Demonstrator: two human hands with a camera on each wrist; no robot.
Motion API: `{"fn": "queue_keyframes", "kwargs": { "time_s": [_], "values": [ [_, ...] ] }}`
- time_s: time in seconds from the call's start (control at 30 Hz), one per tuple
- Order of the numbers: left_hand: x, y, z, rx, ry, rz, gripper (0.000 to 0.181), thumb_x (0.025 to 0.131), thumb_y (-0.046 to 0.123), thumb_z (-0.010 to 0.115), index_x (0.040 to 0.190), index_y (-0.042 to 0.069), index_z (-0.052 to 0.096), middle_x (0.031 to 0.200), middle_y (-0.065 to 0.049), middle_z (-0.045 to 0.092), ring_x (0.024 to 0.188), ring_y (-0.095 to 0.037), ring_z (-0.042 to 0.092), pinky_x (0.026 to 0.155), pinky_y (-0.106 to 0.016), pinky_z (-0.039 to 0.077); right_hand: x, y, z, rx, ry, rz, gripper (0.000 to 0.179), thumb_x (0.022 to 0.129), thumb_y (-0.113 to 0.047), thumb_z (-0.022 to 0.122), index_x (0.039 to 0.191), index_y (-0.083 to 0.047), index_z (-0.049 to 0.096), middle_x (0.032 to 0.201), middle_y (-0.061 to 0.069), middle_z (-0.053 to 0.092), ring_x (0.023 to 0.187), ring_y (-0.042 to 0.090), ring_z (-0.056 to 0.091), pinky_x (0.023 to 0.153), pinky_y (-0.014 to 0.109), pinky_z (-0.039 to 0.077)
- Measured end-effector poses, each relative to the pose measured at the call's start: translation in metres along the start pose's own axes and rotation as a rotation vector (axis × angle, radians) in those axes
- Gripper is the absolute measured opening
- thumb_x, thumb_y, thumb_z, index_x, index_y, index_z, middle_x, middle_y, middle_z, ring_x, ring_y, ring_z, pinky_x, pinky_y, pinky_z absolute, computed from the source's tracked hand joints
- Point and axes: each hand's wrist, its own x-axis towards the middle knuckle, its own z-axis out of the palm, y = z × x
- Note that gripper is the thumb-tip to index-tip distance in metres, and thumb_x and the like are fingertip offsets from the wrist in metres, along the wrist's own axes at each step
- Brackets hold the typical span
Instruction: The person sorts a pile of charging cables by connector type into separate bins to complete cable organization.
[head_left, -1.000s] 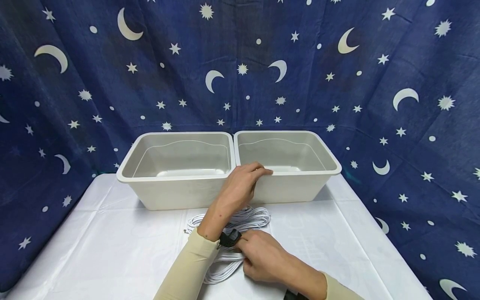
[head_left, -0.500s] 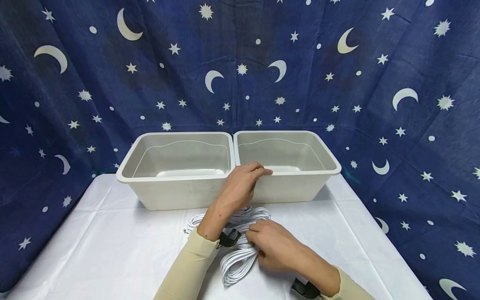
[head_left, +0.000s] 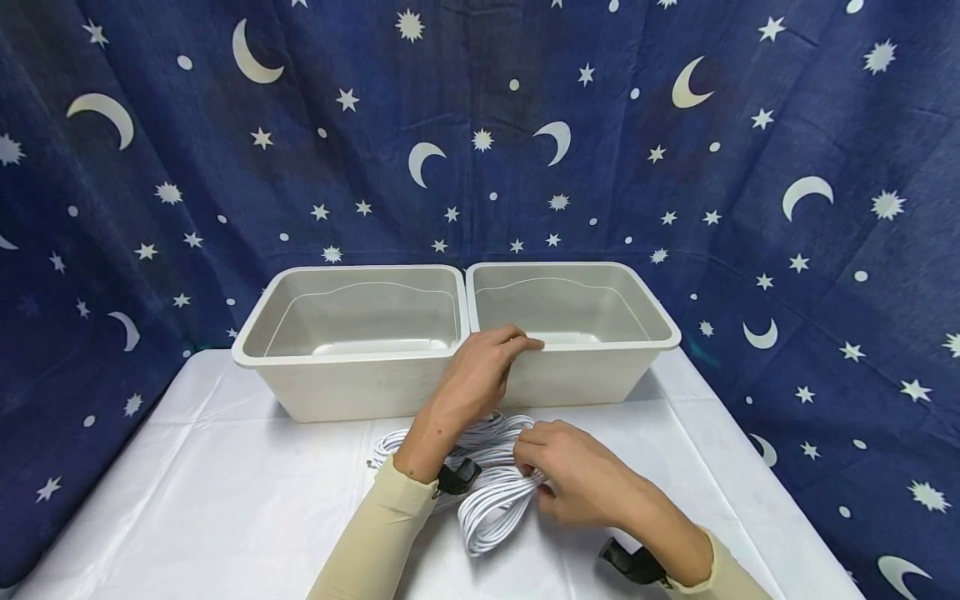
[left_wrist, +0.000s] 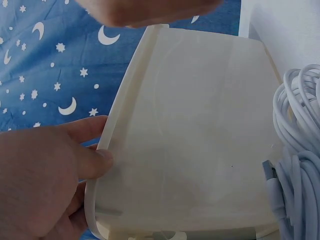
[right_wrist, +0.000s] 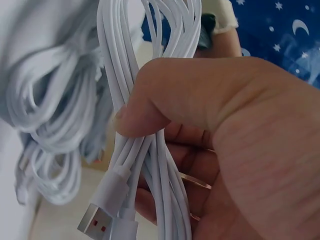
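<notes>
In the head view my left hand [head_left: 480,367] grips the front rim of the right grey bin [head_left: 592,375], close to where the two bins meet. The left wrist view shows its thumb [left_wrist: 95,162] on the bin's outer wall and the other fingers behind the rim. My right hand [head_left: 577,475] holds a coiled white USB cable [head_left: 495,512]. Seen from the right wrist, the thumb [right_wrist: 145,107] presses across the strands, and a USB plug [right_wrist: 95,220] hangs below. More white cable coils [head_left: 480,442] lie on the table, partly hidden by my left forearm.
Beside the right bin stands a matching left grey bin [head_left: 337,387]. Both are on a table with a white cloth [head_left: 187,492]. Behind them hangs a blue curtain [head_left: 375,208] with moons and stars.
My right hand has drawn the cable coil to the right and away from me, out from beside my left forearm. The left hand has stayed on the bin's rim.
</notes>
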Motion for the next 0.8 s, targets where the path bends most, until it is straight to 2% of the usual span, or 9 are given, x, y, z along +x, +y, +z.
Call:
{"fn": "queue_keyframes", "kwargs": {
  "time_s": [0.37, 0.5, 0.8],
  "values": [
    [0.0, 0.001, 0.0, 0.0, 0.008, 0.001, 0.055, 0.09, -0.018, 0.058, 0.129, 0.017, 0.075, 0.115, 0.003, 0.072, 0.103, -0.017, 0.071, 0.089, -0.036, 0.055, -0.011, 0.012, -0.022, 0.062, 0.128, 0.011, 0.043, 0.06, 0.002, 0.076, 0.09, -0.022, 0.059, 0.086, -0.015, 0.054, 0.079, 0.003, 0.05, 0.075, 0.029, 0.048],
    [0.0, 0.001, 0.0, -0.007, 0.014, 0.003, 0.053, 0.091, -0.017, 0.057, 0.128, 0.016, 0.075, 0.115, 0.003, 0.072, 0.103, -0.017, 0.071, 0.089, -0.035, 0.055, -0.013, 0.014, -0.029, 0.096, 0.154, 0.047, 0.043, 0.063, 0.003, 0.077, 0.093, -0.022, 0.059, 0.089, -0.016, 0.055, 0.082, 0.003, 0.051, 0.075, 0.027, 0.048],
    [0.0, 0.001, 0.0, 0.012, 0.0, -0.005, 0.056, 0.09, -0.018, 0.058, 0.13, 0.017, 0.074, 0.116, 0.002, 0.072, 0.104, -0.018, 0.07, 0.091, -0.036, 0.055, -0.021, 0.025, -0.049, 0.058, 0.274, 0.077, 0.035, 0.069, -0.001, 0.078, 0.094, -0.019, 0.061, 0.094, -0.012, 0.06, 0.087, 0.005, 0.054, 0.078, 0.024, 0.046]
  ]
}}
